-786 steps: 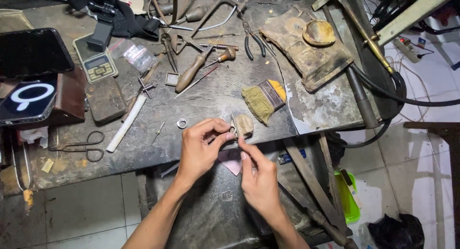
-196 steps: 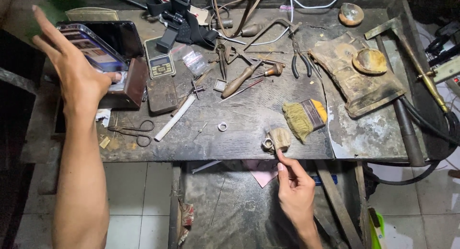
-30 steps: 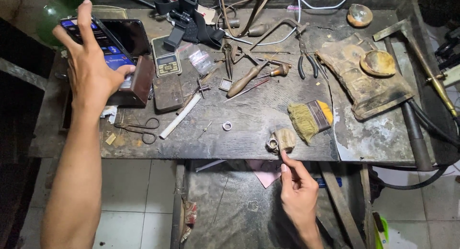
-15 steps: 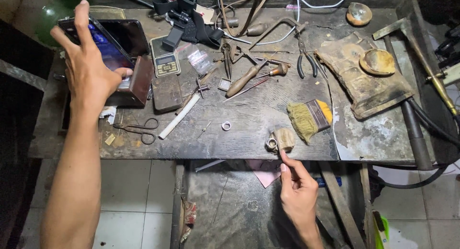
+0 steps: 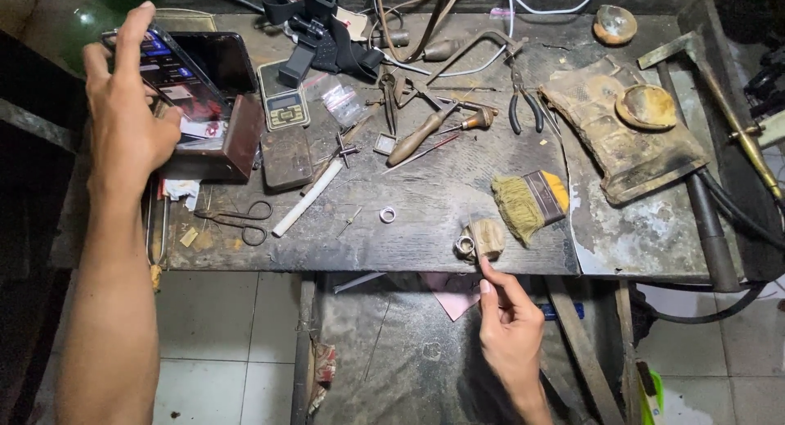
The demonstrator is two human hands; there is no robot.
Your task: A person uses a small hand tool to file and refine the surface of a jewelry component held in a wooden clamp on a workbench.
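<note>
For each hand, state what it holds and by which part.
Left hand grips a phone by its edges. Right hand holds nothing.

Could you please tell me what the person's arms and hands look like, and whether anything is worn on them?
Both arms are bare up to the frame edge: no sleeves, gloves, watch or rings show. The left hand and right hand are slim, with short nails.

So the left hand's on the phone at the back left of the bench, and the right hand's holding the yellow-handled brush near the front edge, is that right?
Not quite. The left hand is on the phone, but the right hand is not holding the brush. In the head view its fingertip rests by the small wooden block with the ring at the front edge; the brush lies untouched beside it.
</note>
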